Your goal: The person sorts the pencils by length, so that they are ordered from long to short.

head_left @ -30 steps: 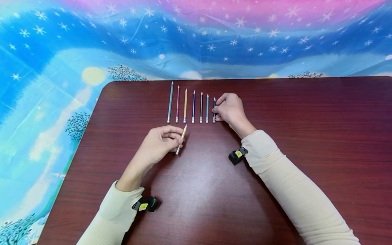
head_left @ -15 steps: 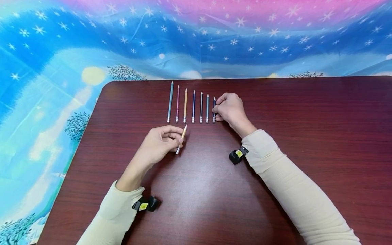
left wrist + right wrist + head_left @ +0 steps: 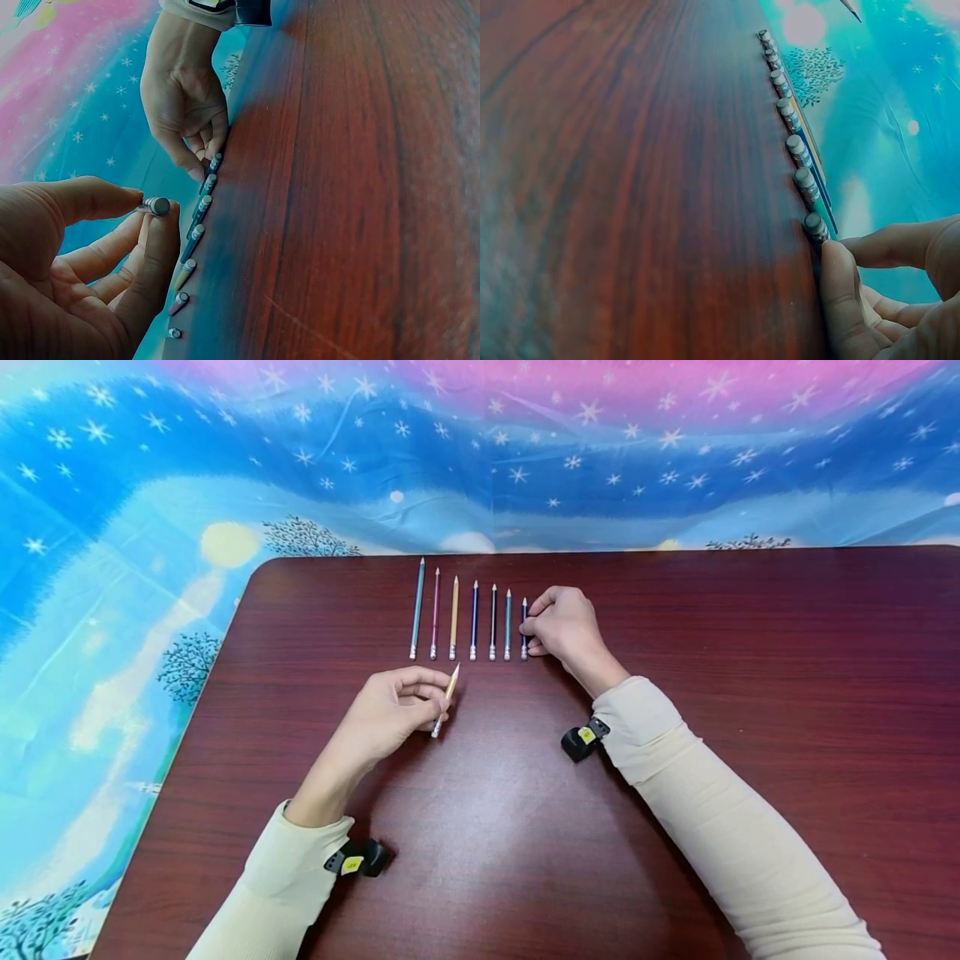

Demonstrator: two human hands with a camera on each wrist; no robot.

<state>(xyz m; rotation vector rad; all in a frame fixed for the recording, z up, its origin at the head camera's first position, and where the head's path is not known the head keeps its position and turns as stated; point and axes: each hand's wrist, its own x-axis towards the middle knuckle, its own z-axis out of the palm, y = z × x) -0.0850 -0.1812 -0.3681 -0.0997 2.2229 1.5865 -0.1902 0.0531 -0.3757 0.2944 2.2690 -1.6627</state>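
Note:
My left hand (image 3: pixel 386 714) pinches a short yellow pencil (image 3: pixel 452 682) between thumb and fingers, its sharpened tip pointing away. In the left wrist view, the eraser end (image 3: pixel 158 205) of that pencil faces the camera. A row of pencils lies on the table just beyond, erasers lined up, lengths falling from left to right. At its right end, my right hand (image 3: pixel 567 628) holds a short dark blue pencil (image 3: pixel 524 610) with thumb and fingertips. The right wrist view shows its eraser (image 3: pixel 817 225) right at my thumb. Left of it lies a teal pencil (image 3: pixel 507 622).
Farther left in the row lie a black pencil (image 3: pixel 493 622), a blue pencil (image 3: pixel 474 618), a yellow pencil (image 3: pixel 453 618), a magenta pencil (image 3: pixel 436 614) and a long light-blue pencil (image 3: pixel 417 610). The dark wooden table (image 3: pixel 480 827) ends at a painted cloth backdrop (image 3: pixel 525 452).

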